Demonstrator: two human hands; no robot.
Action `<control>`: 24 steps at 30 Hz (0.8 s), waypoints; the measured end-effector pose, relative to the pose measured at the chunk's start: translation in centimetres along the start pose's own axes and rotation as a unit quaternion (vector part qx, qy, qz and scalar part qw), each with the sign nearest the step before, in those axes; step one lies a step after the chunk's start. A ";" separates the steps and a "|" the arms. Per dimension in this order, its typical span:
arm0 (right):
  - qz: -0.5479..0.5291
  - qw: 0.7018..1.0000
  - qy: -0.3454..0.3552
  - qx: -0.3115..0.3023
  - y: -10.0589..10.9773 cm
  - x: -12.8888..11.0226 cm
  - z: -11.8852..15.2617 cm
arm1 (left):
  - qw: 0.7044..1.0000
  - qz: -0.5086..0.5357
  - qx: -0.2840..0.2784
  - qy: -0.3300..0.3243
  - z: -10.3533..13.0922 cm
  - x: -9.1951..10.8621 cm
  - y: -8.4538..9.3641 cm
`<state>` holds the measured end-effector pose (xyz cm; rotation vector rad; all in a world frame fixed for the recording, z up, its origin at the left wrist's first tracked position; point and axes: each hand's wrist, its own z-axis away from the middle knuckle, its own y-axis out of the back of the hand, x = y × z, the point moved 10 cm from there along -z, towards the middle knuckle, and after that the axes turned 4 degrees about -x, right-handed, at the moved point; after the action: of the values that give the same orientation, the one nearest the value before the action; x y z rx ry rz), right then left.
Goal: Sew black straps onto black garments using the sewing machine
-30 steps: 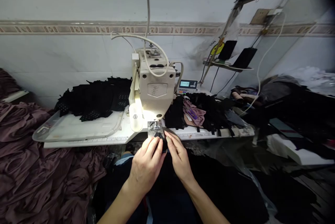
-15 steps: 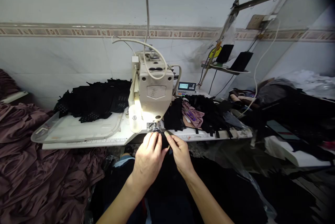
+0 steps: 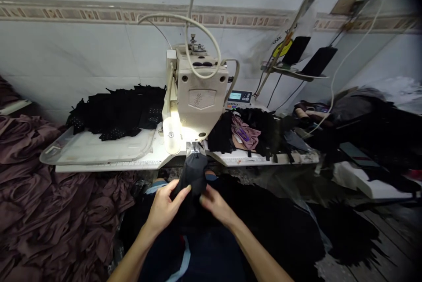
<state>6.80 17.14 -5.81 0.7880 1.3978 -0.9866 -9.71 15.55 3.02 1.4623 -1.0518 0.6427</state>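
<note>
A white sewing machine [image 3: 201,97] stands in the middle, its lamp lighting the needle area. From under its presser foot [image 3: 195,149] a piece of black fabric [image 3: 194,170] hangs down towards me. My left hand [image 3: 168,205] grips the left edge of this fabric, thumb on top and the other fingers partly hidden. On the right side of the fabric is my right hand [image 3: 216,205], slightly blurred, its fingers curled against the cloth's lower right edge.
Black pieces [image 3: 121,113] lie on a clear plastic tray lid [image 3: 99,152] at the left. More black pieces and a mauve cloth [image 3: 247,136] are right of the machine. Mauve fabric [image 3: 59,211] is heaped at lower left. Thread cones [image 3: 318,61] stand at upper right.
Both hands have moved down and back from the presser foot, and more black fabric shows between them and the machine. The view has tilted down.
</note>
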 end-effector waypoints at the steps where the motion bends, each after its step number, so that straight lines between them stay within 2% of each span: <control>1: 0.020 0.999 0.003 -0.047 -1.9 -0.1 0.4 | 0.999 0.025 -0.037 0.017 0.2 -0.6 -0.6; 3: 0.040 0.991 -0.016 -0.130 -5.0 0.2 1.4 | 0.996 0.056 -0.054 0.035 0.6 -1.1 -0.6; 5: 0.033 0.979 -0.055 -0.194 -6.7 1.2 2.4 | 0.996 0.067 -0.027 0.050 0.8 -1.6 0.2; 6: 0.031 0.974 -0.074 -0.212 -6.8 1.8 2.9 | 0.996 0.069 -0.009 0.059 0.9 -1.9 0.8; 8: 0.055 0.970 -0.100 -0.215 -5.6 3.2 3.5 | 0.994 0.079 0.011 0.073 1.2 -2.5 1.4; 11: 0.098 0.966 -0.139 -0.197 -1.9 5.2 4.4 | 0.990 0.112 0.020 0.085 1.5 -2.9 1.5; 13: 0.089 0.966 -0.167 -0.178 0.7 5.6 5.2 | 0.987 0.135 0.018 0.089 1.6 -2.9 0.9; 16: 0.081 0.976 -0.165 -0.119 4.9 3.5 6.3 | 0.985 0.150 0.001 0.090 1.9 -2.3 -0.8; 18: 0.099 0.979 -0.155 -0.086 7.9 1.4 7.4 | 0.986 0.140 -0.026 0.086 2.5 -1.5 -2.8; 21: 0.135 0.975 -0.175 -0.034 14.0 -0.5 10.0 | 0.985 0.091 -0.142 0.045 4.3 0.5 -7.4; 24: 0.209 0.949 -0.237 0.011 21.7 0.2 13.7 | 0.951 0.078 -0.298 -0.027 7.3 2.4 -12.3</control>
<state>32.11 13.63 -7.74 0.7599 0.7647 -0.7882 0.84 7.06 -2.10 0.8790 -1.2768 0.3450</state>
